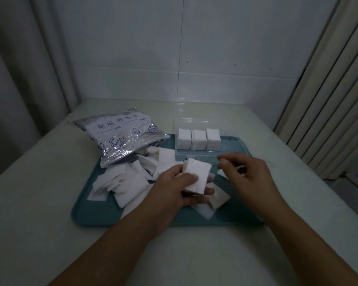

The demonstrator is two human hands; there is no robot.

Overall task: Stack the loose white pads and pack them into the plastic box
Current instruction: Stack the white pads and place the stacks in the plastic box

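My left hand [174, 188] holds a small stack of white pads [196, 176] above the teal tray [95, 213], thumb on top and fingers underneath. My right hand [248, 174] hovers just right of the stack with its fingers loosely curled and nothing visibly held. Loose white pads [128, 182] lie scattered over the tray's middle and left. At the tray's back right stands the clear plastic box [225, 150], lid open, with three upright stacks of pads [198, 139] inside along its far side.
A printed zip bag [122, 135] holding more pads lies at the tray's back left, partly on the table. The pale table [50, 203] extends all round the tray. Curtains hang on both sides, and a tiled wall stands behind.
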